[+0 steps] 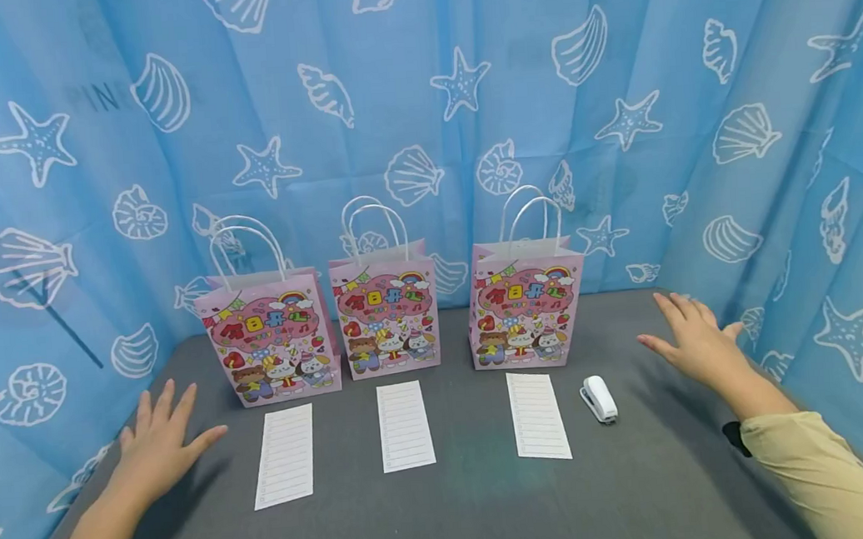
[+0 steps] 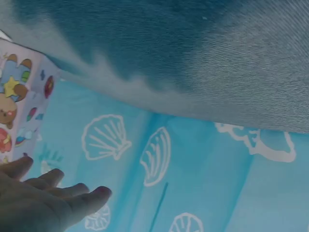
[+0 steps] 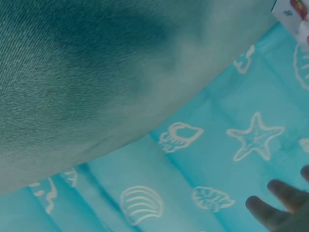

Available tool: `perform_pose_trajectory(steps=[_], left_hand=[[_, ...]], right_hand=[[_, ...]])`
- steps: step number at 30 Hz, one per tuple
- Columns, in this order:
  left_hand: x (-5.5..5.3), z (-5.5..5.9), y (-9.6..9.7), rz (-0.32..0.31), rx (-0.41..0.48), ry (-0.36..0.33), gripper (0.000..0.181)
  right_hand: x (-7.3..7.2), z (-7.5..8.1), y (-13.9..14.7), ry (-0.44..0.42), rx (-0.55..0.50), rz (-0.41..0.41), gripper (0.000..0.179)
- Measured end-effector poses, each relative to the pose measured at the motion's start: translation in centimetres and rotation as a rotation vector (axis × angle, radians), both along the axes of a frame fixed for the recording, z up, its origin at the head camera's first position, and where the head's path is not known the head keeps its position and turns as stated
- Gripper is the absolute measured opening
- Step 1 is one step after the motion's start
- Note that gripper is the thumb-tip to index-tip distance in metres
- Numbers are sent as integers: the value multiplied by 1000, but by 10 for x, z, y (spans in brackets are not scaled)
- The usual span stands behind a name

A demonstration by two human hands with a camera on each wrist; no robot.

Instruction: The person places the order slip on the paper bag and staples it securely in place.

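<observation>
My left hand hovers at the table's left side with fingers spread, holding nothing. On the far right my right hand is likewise spread and holds nothing. Three pink paper gift bags with white handles stand upright along the back: a left bag, a middle bag and a right bag. In front of each lies a lined paper slip: left slip, middle slip, right slip. A small white stapler lies between the right slip and my right hand.
A grey cloth-covered table carries everything. Behind it and along both sides hangs a blue curtain printed with white shells and starfish. In the left wrist view, a bag's side shows beyond the fingers.
</observation>
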State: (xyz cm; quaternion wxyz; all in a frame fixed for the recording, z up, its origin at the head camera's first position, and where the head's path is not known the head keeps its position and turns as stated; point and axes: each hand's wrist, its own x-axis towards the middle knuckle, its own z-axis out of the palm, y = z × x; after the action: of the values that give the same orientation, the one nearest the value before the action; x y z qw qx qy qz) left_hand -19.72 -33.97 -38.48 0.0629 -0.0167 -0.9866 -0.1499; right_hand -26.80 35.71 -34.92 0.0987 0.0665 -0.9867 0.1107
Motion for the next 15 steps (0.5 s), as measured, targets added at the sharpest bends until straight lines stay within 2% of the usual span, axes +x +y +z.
perform_pose_trajectory(steps=[7, 15], left_hand=[[4, 10, 10, -17, 23, 24, 83], [11, 12, 15, -34, 123, -19, 84]], right_hand=[[11, 8, -22, 207, -44, -5, 65], [23, 16, -43, 300, -59, 39, 56]])
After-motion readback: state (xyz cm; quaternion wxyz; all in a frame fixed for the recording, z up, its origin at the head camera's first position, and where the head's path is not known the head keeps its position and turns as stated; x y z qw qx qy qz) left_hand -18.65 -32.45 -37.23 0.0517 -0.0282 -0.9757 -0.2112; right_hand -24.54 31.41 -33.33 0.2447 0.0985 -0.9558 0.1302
